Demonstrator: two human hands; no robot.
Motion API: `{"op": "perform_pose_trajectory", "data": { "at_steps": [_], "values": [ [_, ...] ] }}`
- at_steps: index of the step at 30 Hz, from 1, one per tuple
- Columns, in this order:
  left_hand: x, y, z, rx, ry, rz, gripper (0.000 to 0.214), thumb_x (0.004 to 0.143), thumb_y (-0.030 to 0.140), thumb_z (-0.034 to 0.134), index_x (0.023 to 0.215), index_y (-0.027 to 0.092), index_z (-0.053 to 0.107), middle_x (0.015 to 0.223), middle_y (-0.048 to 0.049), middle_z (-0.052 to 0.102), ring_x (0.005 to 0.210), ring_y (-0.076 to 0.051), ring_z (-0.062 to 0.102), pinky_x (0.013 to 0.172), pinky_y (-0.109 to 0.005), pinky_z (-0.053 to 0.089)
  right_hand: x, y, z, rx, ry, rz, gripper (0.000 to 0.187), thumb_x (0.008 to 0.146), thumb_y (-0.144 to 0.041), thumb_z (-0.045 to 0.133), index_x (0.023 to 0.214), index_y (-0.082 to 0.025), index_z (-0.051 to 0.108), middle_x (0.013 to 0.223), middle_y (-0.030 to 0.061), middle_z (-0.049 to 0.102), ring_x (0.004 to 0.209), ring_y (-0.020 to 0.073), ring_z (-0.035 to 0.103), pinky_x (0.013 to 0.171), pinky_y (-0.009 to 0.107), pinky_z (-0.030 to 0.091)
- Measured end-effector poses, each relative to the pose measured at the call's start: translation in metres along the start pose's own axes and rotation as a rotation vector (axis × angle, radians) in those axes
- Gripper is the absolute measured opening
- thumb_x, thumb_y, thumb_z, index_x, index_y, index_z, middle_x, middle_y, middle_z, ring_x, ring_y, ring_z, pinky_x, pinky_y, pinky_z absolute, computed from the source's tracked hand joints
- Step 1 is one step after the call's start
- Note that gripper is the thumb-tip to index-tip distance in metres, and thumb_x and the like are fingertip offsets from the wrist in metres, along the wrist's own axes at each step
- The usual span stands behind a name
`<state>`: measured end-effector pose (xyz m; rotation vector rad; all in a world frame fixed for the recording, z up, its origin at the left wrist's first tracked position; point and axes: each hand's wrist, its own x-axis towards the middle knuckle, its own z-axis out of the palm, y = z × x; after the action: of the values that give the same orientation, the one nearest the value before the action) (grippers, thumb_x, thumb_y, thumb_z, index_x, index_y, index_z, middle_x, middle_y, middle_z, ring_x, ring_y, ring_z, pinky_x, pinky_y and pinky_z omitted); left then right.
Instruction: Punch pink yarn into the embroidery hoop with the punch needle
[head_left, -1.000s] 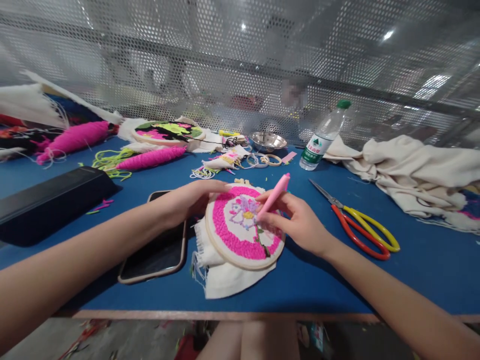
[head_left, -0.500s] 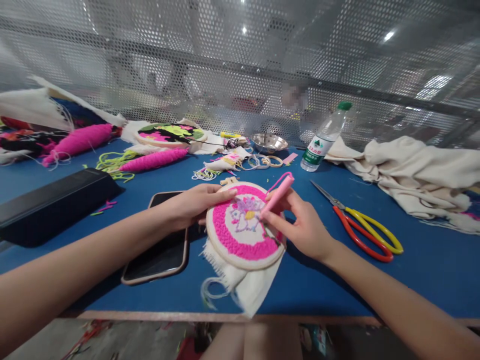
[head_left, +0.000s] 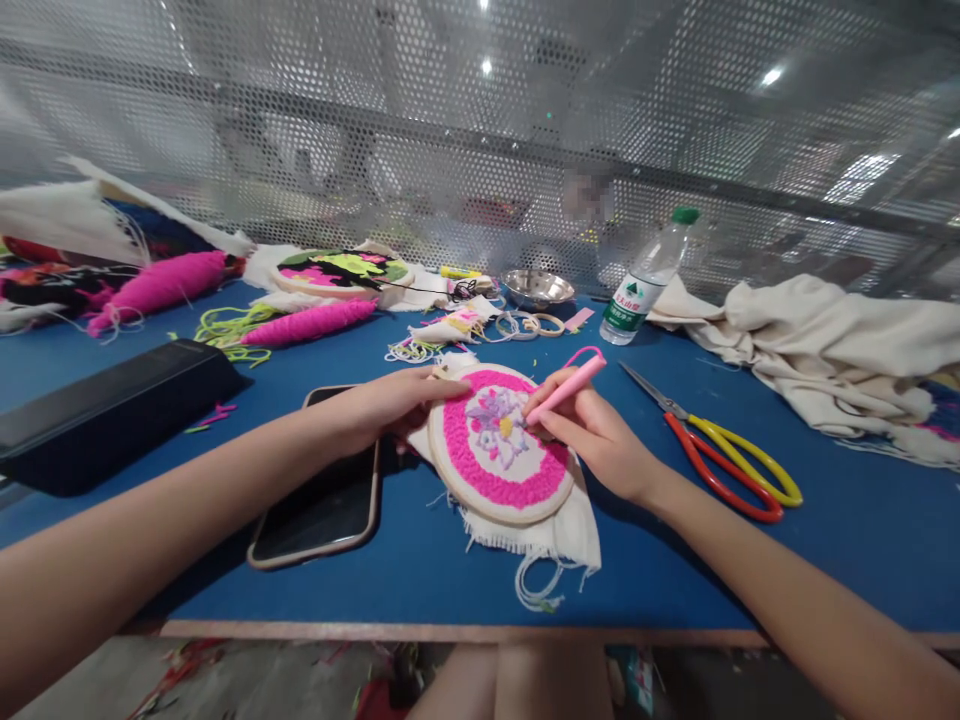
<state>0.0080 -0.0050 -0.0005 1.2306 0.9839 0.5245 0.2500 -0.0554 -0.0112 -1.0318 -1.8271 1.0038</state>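
Observation:
A round embroidery hoop (head_left: 501,447) lies on the blue table (head_left: 825,540), with a pink tufted ring and a lilac flower on white cloth whose frayed edge hangs out below. My left hand (head_left: 390,402) grips the hoop's upper left rim. My right hand (head_left: 592,430) is closed round a pink punch needle pen (head_left: 564,389), its tip touching the cloth just right of the flower. A loop of pink yarn leaves the pen's top end.
A phone (head_left: 322,505) lies left of the hoop, partly under my left wrist. Red and yellow scissors (head_left: 720,455) lie at the right. A water bottle (head_left: 645,278), steel bowl (head_left: 537,287), cream cloth pile (head_left: 832,345), pink yarn cones (head_left: 307,322), a second hoop (head_left: 341,270) and a black case (head_left: 105,410) ring the table.
The hoop has been turned on the table, so the cloth's frayed tail swung from lower left to lower right. The pen tilted flatter, its tip still on the cloth beside the flower.

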Motion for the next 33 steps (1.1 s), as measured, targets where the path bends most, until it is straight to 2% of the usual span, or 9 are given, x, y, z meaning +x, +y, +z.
{"op": "perform_pose_trajectory", "data": {
  "at_steps": [3, 6, 7, 10, 12, 17, 24, 30, 33],
  "values": [
    [0.0, 0.003, 0.0, 0.075, 0.068, 0.082, 0.023, 0.068, 0.031, 0.075, 0.079, 0.017, 0.06, 0.065, -0.001, 0.064, 0.052, -0.012, 0.057, 0.045, -0.022, 0.039, 0.0, 0.0, -0.001, 0.002, -0.028, -0.018, 0.01, 0.093, -0.028, 0.05, 0.094, -0.018, 0.053, 0.096, 0.0047, 0.058, 0.082, 0.0137, 0.059, 0.073, 0.032, 0.051],
    [0.002, 0.003, -0.006, 0.241, 0.038, 0.119, 0.023, 0.07, 0.034, 0.074, 0.074, 0.015, 0.061, 0.065, -0.0026, 0.063, 0.055, -0.013, 0.057, 0.047, -0.024, 0.042, -0.001, 0.0, -0.001, -0.032, -0.045, -0.042, 0.011, 0.093, -0.026, 0.05, 0.091, -0.018, 0.056, 0.098, 0.0053, 0.056, 0.084, 0.0144, 0.058, 0.076, 0.033, 0.051],
    [0.004, 0.003, -0.008, 0.303, 0.088, 0.172, 0.025, 0.071, 0.037, 0.073, 0.076, 0.015, 0.062, 0.068, -0.0033, 0.063, 0.058, -0.015, 0.058, 0.048, -0.025, 0.043, -0.001, 0.0, -0.001, -0.037, -0.049, -0.044, 0.011, 0.093, -0.026, 0.05, 0.091, -0.018, 0.056, 0.098, 0.0053, 0.055, 0.085, 0.0145, 0.059, 0.076, 0.033, 0.051],
    [0.006, 0.0, -0.011, 0.424, 0.396, 0.515, 0.043, 0.071, 0.034, 0.073, 0.107, 0.018, 0.057, 0.091, -0.0053, 0.065, 0.077, -0.02, 0.065, 0.06, -0.029, 0.051, -0.001, 0.0, 0.0, -0.019, -0.057, -0.039, 0.009, 0.093, -0.024, 0.049, 0.092, -0.018, 0.056, 0.099, 0.0049, 0.055, 0.088, 0.0153, 0.06, 0.08, 0.034, 0.051],
    [0.004, 0.0, -0.009, 0.392, 0.473, 0.715, 0.066, 0.07, 0.024, 0.073, 0.128, 0.021, 0.04, 0.103, -0.0061, 0.063, 0.087, -0.021, 0.068, 0.072, -0.032, 0.055, -0.001, 0.0, 0.0, -0.017, -0.062, -0.036, 0.008, 0.093, -0.024, 0.049, 0.093, -0.018, 0.055, 0.099, 0.0048, 0.055, 0.09, 0.0157, 0.06, 0.081, 0.034, 0.051],
    [-0.001, 0.002, 0.002, 0.258, 0.358, 0.816, 0.065, 0.077, 0.015, 0.062, 0.133, 0.021, 0.03, 0.099, -0.0065, 0.066, 0.087, -0.021, 0.071, 0.078, -0.037, 0.058, -0.001, -0.001, 0.0, -0.08, -0.065, -0.053, 0.009, 0.094, -0.024, 0.048, 0.093, -0.018, 0.055, 0.099, 0.0049, 0.055, 0.089, 0.0159, 0.06, 0.081, 0.035, 0.052],
    [0.004, -0.004, -0.001, 0.307, 0.296, 0.909, 0.057, 0.08, 0.006, 0.049, 0.132, 0.022, 0.031, 0.122, -0.0098, 0.06, 0.12, -0.022, 0.057, 0.105, -0.045, 0.045, -0.001, -0.001, 0.0, -0.083, -0.068, -0.051, 0.01, 0.094, -0.025, 0.049, 0.094, -0.018, 0.055, 0.101, 0.0057, 0.056, 0.09, 0.0166, 0.061, 0.081, 0.036, 0.053],
    [0.002, -0.006, -0.002, 0.347, 0.274, 0.835, 0.053, 0.08, 0.006, 0.052, 0.128, 0.021, 0.036, 0.107, -0.0071, 0.066, 0.095, -0.02, 0.069, 0.09, -0.042, 0.055, -0.001, -0.001, -0.001, -0.098, -0.072, -0.059, 0.011, 0.094, -0.024, 0.048, 0.094, -0.017, 0.056, 0.101, 0.0056, 0.055, 0.089, 0.016, 0.061, 0.081, 0.036, 0.053],
    [0.005, -0.009, -0.004, 0.436, 0.263, 0.863, 0.049, 0.081, 0.005, 0.049, 0.126, 0.021, 0.037, 0.109, -0.0081, 0.065, 0.103, -0.021, 0.066, 0.093, -0.043, 0.053, -0.001, -0.002, -0.001, -0.114, -0.07, -0.072, 0.011, 0.094, -0.024, 0.048, 0.093, -0.017, 0.057, 0.1, 0.0052, 0.055, 0.09, 0.0158, 0.06, 0.082, 0.036, 0.052]
  ]
}}
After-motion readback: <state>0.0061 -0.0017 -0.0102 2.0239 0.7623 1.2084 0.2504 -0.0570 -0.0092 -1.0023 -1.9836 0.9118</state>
